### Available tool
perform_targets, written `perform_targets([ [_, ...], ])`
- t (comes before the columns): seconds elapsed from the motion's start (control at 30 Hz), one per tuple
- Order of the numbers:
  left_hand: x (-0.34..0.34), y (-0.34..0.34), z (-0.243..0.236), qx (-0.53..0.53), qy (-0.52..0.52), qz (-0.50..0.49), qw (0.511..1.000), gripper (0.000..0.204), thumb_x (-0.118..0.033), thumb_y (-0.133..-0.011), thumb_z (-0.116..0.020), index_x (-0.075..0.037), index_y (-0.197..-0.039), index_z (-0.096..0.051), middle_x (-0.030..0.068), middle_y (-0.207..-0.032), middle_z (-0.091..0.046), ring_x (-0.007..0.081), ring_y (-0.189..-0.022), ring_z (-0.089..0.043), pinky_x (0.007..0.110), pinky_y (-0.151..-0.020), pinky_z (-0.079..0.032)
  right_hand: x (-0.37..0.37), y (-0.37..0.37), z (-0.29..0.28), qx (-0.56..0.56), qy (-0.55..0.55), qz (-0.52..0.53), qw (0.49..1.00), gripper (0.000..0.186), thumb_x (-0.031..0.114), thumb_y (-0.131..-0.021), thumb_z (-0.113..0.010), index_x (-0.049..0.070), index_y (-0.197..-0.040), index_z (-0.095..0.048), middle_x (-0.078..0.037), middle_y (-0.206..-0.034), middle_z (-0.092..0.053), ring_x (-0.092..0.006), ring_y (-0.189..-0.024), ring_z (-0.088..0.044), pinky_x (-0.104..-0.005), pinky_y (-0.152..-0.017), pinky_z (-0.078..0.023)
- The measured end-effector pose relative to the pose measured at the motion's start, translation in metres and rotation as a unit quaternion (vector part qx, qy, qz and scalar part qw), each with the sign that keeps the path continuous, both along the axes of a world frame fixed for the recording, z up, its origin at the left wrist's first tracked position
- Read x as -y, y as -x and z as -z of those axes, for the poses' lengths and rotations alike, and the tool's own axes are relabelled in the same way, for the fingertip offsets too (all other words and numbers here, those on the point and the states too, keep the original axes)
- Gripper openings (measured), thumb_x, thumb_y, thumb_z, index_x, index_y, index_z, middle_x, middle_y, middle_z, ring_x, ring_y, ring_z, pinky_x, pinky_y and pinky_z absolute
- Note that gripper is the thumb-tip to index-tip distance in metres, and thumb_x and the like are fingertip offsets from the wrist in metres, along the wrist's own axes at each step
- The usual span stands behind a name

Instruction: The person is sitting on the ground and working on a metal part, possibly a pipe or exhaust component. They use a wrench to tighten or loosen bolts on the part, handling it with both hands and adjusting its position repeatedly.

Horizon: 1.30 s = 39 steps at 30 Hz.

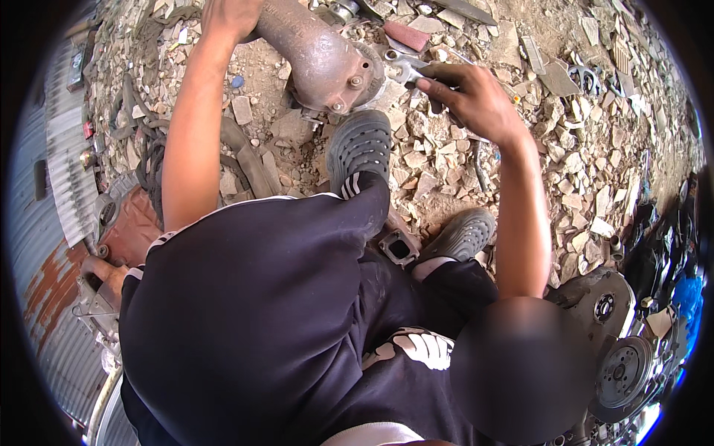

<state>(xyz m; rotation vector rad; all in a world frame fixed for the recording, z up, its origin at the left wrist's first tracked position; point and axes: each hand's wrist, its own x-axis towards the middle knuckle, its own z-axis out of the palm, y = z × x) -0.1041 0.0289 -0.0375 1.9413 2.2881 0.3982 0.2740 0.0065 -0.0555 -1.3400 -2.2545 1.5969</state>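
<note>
Grips an open-end wrench in the right hand beside a rusty flanged pipe elbow, and has the left hand at its upper part, too cropped to tell its grip.

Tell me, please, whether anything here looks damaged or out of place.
Yes, the corrugated sheet far left shows rust-brown patches on grey, suggesting corrosion; the metal pipe by the left hand also looks weathered and blotchy.

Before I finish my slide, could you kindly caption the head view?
Left hand at a rusty pipe, right hand holding a wrench beside its flange, over stony ground.
</note>
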Motion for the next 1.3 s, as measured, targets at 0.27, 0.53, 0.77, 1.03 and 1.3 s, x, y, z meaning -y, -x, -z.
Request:
perform_targets([
  [0.27, 0.004, 0.003, 0.0, 0.0, -0.03, 0.016, 0.999, 0.051, -0.046, -0.095, -0.051, -0.002, -0.099, -0.076, 0.027, -0.102, -0.071, 0.0445, -0.102, -0.066, 0.049, -0.088, -0.05, -0.031, 0.03, -0.002, -0.053, -0.052, -0.161, 0.984, 0.04, 0.039, -0.096, -0.071, 0.004, -0.115, -0.078, -0.015, -0.094, -0.078, -0.021, -0.083, -0.074, -0.036, -0.078, -0.058],
  [0.53, 0.002, 0.003, -0.005, 0.0, 0.0, 0.006, 1.0, 0.05, -0.046, -0.094, -0.053, -0.002, -0.099, -0.076, 0.0276, -0.1, -0.07, 0.0448, -0.102, -0.066, 0.05, -0.088, -0.049, -0.057, 0.046, 0.002, -0.022, 0.038, -0.221, 0.974, 0.047, 0.039, -0.093, -0.074, -0.001, -0.117, -0.075, -0.026, -0.144, -0.058, -0.0219, -0.137, -0.055, -0.0366, -0.093, -0.054],
  [0.77, 0.0, 0.003, -0.008, 0.018, 0.016, 0.016, 1.0, 0.05, -0.046, -0.095, -0.052, -0.001, -0.099, -0.075, 0.0283, -0.101, -0.07, 0.0457, -0.101, -0.066, 0.051, -0.086, -0.049, -0.07, 0.063, 0.003, -0.035, 0.15, -0.269, 0.951, 0.049, 0.051, -0.09, -0.076, 0.009, -0.116, -0.079, -0.008, -0.088, -0.066, -0.016, -0.088, -0.06, -0.0313, -0.065, -0.052],
  [1.03, -0.002, -0.003, -0.009, 0.025, 0.003, 0.027, 0.999, 0.049, -0.044, -0.095, -0.052, -0.001, -0.097, -0.076, 0.027, -0.102, -0.071, 0.0437, -0.101, -0.067, 0.048, -0.088, -0.049, -0.07, 0.062, -0.01, -0.085, 0.08, -0.248, 0.962, 0.041, 0.042, -0.093, -0.077, 0.003, -0.101, -0.08, -0.003, -0.072, -0.067, -0.0092, -0.063, -0.062, -0.0272, -0.052, -0.048],
  [1.3, -0.001, 0.001, -0.007, 0.027, 0.0, 0.03, 0.999, 0.049, -0.045, -0.095, -0.052, -0.003, -0.096, -0.077, 0.0255, -0.095, -0.072, 0.0413, -0.096, -0.068, 0.047, -0.086, -0.05, -0.063, 0.057, -0.017, 0.022, 0.097, -0.216, 0.971, 0.042, 0.039, -0.091, -0.078, 0.008, -0.119, -0.078, 0.0, -0.07, -0.064, -0.0062, -0.053, -0.052, -0.0275, -0.047, -0.04],
])
